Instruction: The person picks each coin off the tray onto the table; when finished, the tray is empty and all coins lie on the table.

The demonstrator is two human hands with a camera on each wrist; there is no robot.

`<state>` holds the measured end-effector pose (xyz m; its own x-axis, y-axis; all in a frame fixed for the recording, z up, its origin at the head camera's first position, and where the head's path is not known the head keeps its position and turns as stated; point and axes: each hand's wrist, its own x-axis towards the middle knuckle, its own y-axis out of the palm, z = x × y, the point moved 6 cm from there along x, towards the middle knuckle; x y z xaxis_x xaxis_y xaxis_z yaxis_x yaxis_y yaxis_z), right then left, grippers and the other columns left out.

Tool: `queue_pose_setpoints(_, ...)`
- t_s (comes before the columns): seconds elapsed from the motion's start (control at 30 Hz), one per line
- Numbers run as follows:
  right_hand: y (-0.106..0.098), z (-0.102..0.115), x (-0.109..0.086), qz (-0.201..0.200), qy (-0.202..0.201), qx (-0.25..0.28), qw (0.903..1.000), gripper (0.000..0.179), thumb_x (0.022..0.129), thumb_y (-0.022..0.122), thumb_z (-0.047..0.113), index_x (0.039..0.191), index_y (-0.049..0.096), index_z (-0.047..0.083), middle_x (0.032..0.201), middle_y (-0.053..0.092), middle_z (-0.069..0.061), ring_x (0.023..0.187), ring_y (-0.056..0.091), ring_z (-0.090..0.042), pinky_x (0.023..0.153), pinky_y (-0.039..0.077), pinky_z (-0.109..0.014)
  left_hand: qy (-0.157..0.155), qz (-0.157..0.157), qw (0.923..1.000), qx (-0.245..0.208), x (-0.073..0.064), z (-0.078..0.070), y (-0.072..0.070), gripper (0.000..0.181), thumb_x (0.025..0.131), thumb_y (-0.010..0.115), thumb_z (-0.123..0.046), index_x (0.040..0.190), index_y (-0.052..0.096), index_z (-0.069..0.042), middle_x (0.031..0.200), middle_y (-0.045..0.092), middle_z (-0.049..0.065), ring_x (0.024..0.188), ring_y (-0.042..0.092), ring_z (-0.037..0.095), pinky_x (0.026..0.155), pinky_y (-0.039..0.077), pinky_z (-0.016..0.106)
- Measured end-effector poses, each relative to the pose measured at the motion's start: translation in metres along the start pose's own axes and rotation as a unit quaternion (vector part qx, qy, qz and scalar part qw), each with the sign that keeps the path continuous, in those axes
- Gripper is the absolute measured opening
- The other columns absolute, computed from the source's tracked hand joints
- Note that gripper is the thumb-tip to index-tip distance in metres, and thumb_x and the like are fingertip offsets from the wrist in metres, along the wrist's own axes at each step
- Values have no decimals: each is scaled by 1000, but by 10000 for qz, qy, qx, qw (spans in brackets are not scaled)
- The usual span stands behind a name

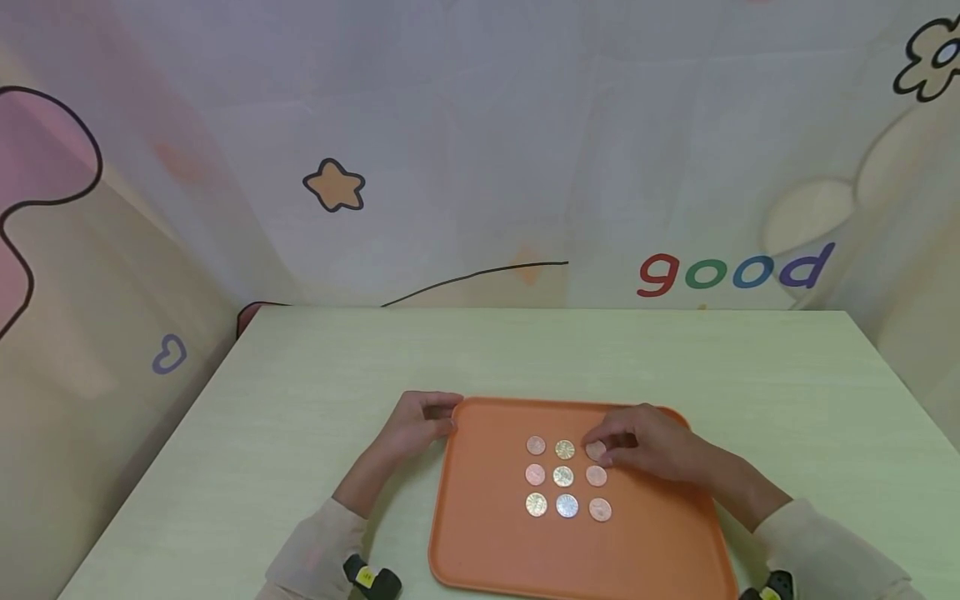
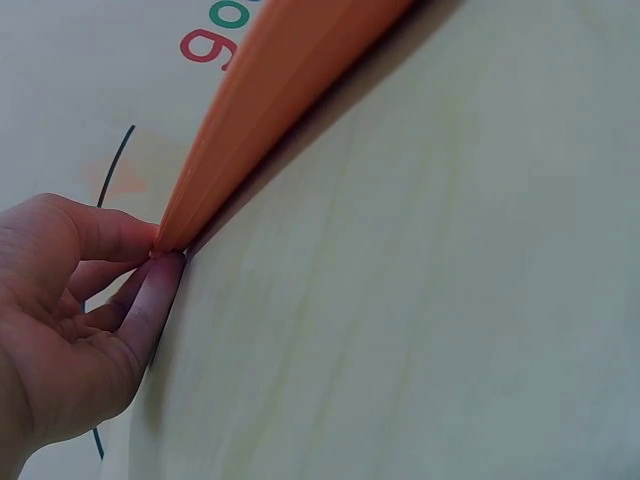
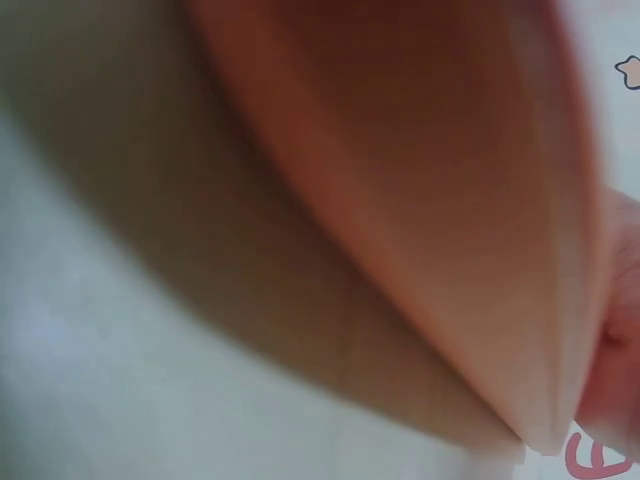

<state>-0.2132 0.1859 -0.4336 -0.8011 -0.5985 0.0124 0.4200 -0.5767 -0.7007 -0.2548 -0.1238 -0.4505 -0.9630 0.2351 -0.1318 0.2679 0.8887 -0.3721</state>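
An orange tray (image 1: 480, 533) lies on the table with coins on it in three rows of three, some pinkish, some gold or silvery. At the tray's far left corner my left hand (image 1: 414, 427) pinches the rim between thumb and fingers; the left wrist view shows this hand (image 2: 70, 310) at the tray's corner. Over the tray's far right part, my right hand (image 1: 660, 443) has thumb and fingertips around the coin (image 1: 596, 451) at the right end of the far row. Just nearer me lies a pinkish coin (image 1: 596, 476). The right wrist view is mostly filled by the blurred tray side (image 3: 420, 200).
The pale wooden table (image 1: 337, 350) extends around the tray. Behind it hangs a printed cloth backdrop (image 1: 480, 167) with a star and the word "good". A dark wrist device (image 1: 372, 578) sits at the left sleeve.
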Motion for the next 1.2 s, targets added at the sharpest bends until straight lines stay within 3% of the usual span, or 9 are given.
queue_pose_setpoints(0.47,1,0,2,127,320,-213,9992,23,85,81,18,107,76,16,87,67,9,79,53,-1,70,49,-18,-136,-32,9999,-43,1,4,0,38,87,64,8,124,69,6,125,71,22,102,67,18,77,54,19)
queue_pose_setpoints(0.63,0,-4,1,-99,386,-78,9992,20,83,83,20,101,75,16,79,62,10,73,50,0,66,45,-18,-234,-84,9997,-19,1,4,0,38,87,65,7,124,70,5,123,72,21,105,68,20,80,56,23)
queue_pose_setpoints(0.83,-2,-9,-2,-418,548,229,9974,22,81,84,22,100,76,14,79,66,7,70,50,0,63,44,-18,-301,-111,9995,-43,1,3,0,38,87,66,7,124,70,4,122,73,20,108,70,23,82,57,25)
queue_pose_setpoints(1.2,-12,-18,-6,-807,994,496,9905,32,84,82,22,110,76,6,84,66,0,77,53,-7,65,48,-18,-283,-168,9994,-46,0,4,1,37,87,66,6,123,72,2,122,73,17,107,69,22,83,56,26)
